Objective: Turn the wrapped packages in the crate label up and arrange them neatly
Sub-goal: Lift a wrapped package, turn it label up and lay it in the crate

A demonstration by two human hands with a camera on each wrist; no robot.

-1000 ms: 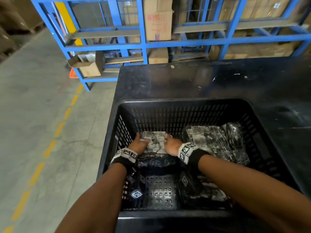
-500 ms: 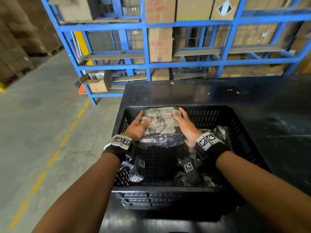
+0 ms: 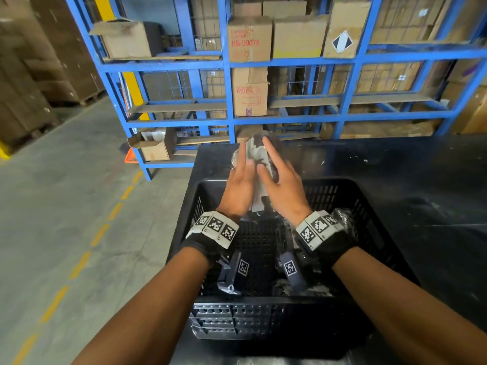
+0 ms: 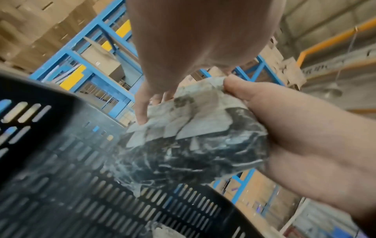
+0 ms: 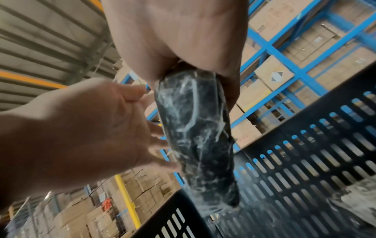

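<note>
Here, the person holds one wrapped package (image 3: 255, 151) up in the air with both hands, above the far edge of the black crate (image 3: 379, 233). The package stands almost on its end, tilted, and it touches nothing but the hands. The left hand (image 3: 237, 188) lies flat against its left side with the fingers (image 3: 243, 159) quite straight. In the right wrist view these fingers are spread and press on the film. The right hand (image 3: 283, 191) grips the package from the right side: in the left wrist view its thumb (image 4: 236, 87) curls over the top edge and the palm carries the dark side. The package is dark inside a clear, wrinkled film, and one face has a pale grey label (image 4: 183, 116) that looks worn and dirty. This face is turned toward the left hand.

The crate stands on a black table (image 3: 421, 167), at its near left corner. Inside the crate, against the right wall, another wrapped package (image 3: 345, 217) shows behind the right wrist, and something pale in film (image 3: 303, 291) lies at the near wall; I cannot tell how it is turned. Behind the table there is a blue rack (image 3: 229, 83) with cardboard boxes (image 3: 249, 39).
</note>
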